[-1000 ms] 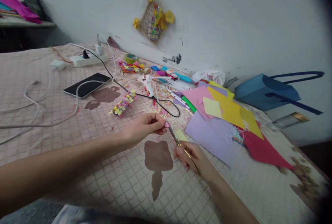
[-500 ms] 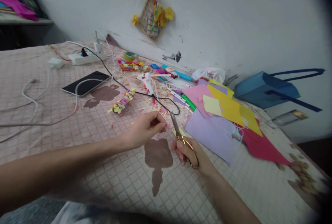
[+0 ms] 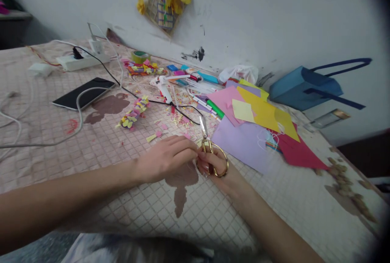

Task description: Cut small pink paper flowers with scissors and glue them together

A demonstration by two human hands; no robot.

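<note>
Gold-handled scissors (image 3: 206,143) sit in my right hand (image 3: 217,160), with its fingers closed around the handles and the blades pointing away from me. My left hand (image 3: 164,158) is closed, palm down, its fingertips meeting the right fingertips beside the handles. Whatever lies between those fingertips is hidden. Just beyond my left hand are pale yellow and pink paper scraps (image 3: 154,135). A strip covered with small yellow, pink and purple paper flowers (image 3: 134,113) lies farther off to the left.
A white glue gun (image 3: 164,89) stands among paper bits, its black cord crossing the table. Coloured sheets (image 3: 239,143) and a green marker (image 3: 215,108) are at right, near a blue bag (image 3: 304,88). At left lie a dark tablet (image 3: 83,93) and a power strip (image 3: 82,61).
My hands have come together: the left has moved right and its fingers now touch those of the right. The scissors stay in my right hand. The view has shifted slightly.
</note>
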